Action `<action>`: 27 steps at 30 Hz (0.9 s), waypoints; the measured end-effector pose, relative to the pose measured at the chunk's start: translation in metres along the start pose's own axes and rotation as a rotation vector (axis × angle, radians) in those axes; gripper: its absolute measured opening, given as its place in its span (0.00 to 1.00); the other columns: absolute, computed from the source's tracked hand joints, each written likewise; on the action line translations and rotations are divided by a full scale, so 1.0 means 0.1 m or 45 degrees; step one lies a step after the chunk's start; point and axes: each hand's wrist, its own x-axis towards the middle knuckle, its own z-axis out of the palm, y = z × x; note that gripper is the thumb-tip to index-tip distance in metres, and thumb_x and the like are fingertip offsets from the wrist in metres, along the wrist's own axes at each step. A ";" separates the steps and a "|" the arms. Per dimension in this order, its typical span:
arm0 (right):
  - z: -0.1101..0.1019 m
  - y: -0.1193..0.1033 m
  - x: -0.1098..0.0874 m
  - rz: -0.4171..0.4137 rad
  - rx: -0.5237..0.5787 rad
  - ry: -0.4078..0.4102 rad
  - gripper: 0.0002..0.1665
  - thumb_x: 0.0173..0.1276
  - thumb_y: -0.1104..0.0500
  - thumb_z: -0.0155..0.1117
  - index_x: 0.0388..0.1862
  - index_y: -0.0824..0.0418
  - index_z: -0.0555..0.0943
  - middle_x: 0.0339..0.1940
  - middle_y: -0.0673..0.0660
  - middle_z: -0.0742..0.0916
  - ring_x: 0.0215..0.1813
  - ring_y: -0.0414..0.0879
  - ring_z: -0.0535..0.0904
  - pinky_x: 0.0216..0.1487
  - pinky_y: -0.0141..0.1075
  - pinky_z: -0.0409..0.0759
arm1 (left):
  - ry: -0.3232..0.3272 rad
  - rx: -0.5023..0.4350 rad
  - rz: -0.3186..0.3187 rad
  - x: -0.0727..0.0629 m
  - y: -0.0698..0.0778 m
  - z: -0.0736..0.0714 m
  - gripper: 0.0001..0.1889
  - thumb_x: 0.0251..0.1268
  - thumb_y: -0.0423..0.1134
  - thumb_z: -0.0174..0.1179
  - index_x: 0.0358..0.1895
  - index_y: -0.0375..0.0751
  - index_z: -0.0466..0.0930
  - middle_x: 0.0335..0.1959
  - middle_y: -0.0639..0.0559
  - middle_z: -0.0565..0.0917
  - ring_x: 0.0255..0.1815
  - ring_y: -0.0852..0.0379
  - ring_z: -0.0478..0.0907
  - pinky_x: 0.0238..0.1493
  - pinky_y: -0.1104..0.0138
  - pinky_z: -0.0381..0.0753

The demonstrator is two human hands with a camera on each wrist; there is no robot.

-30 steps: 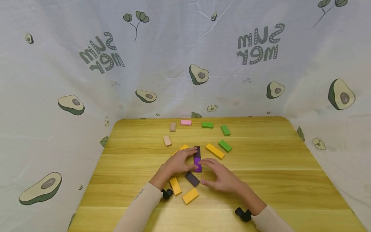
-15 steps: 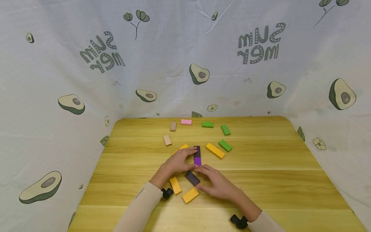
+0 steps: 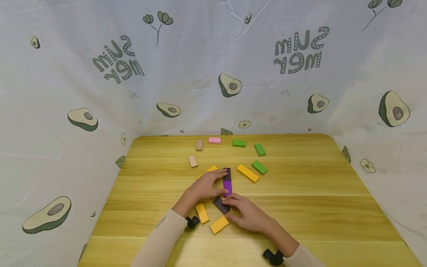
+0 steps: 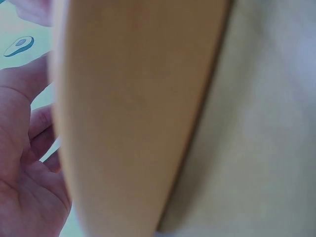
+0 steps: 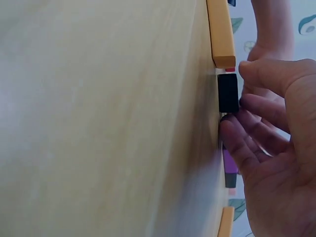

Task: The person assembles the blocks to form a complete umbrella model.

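Note:
My left hand [image 3: 205, 185] spans a row formed by a black block [image 3: 227, 175] and a purple block [image 3: 228, 188] standing end to end. Its fingertips rest by the black block's far end, its thumb at the purple one's left edge. My right hand [image 3: 247, 213] is at a second black block [image 3: 220, 204], which lies slanted in front of the row. In the right wrist view, finger and thumb curl about that black block's [image 5: 228, 94] end. The left wrist view shows the left palm [image 4: 29, 173] partly hidden behind a large, close-up orange block [image 4: 128, 98].
Orange blocks lie around the hands: one left [image 3: 202, 213], one in front [image 3: 219, 225], one right [image 3: 247, 173], another [image 3: 211, 170] partly behind the left hand. Farther back are green blocks [image 3: 259, 167], beige blocks [image 3: 192, 161] and a pink block [image 3: 214, 140]. A printed cloth [image 3: 200, 66] borders the table.
My right hand has left the purple block, moving toward me and slightly left to the slanted black block. The left hand stays in place.

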 end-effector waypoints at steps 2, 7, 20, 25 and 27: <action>0.00 0.00 -0.02 0.014 -0.014 -0.012 0.22 0.75 0.51 0.66 0.62 0.58 0.82 0.63 0.53 0.82 0.57 0.43 0.82 0.57 0.38 0.84 | -0.001 -0.003 0.001 0.00 0.00 0.00 0.40 0.68 0.58 0.67 0.80 0.51 0.65 0.80 0.54 0.66 0.80 0.51 0.66 0.78 0.56 0.68; 0.01 -0.03 -0.06 0.035 -0.028 -0.033 0.21 0.74 0.50 0.67 0.61 0.56 0.83 0.62 0.52 0.84 0.57 0.41 0.81 0.58 0.39 0.84 | -0.002 -0.025 -0.013 -0.01 0.00 0.01 0.40 0.67 0.58 0.67 0.79 0.52 0.65 0.80 0.54 0.66 0.79 0.51 0.66 0.78 0.56 0.69; -0.02 -0.05 0.00 -0.049 0.061 -0.084 0.29 0.69 0.57 0.71 0.68 0.56 0.78 0.70 0.52 0.78 0.59 0.42 0.80 0.57 0.36 0.84 | 0.020 -0.038 0.023 -0.01 0.00 0.00 0.39 0.68 0.55 0.68 0.79 0.49 0.66 0.80 0.53 0.67 0.79 0.51 0.67 0.77 0.57 0.69; -0.02 -0.06 0.05 -0.060 0.010 -0.136 0.32 0.70 0.57 0.70 0.72 0.58 0.75 0.74 0.54 0.76 0.69 0.46 0.77 0.65 0.39 0.81 | 0.022 -0.050 0.028 -0.01 -0.01 0.00 0.40 0.68 0.56 0.68 0.79 0.49 0.66 0.80 0.53 0.66 0.79 0.51 0.67 0.77 0.57 0.69; -0.02 -0.05 0.07 -0.066 -0.012 -0.141 0.31 0.71 0.56 0.70 0.72 0.58 0.76 0.73 0.53 0.77 0.69 0.45 0.76 0.66 0.39 0.80 | 0.021 -0.053 0.026 -0.01 -0.01 0.00 0.40 0.67 0.57 0.68 0.79 0.49 0.66 0.80 0.54 0.66 0.79 0.51 0.67 0.77 0.57 0.69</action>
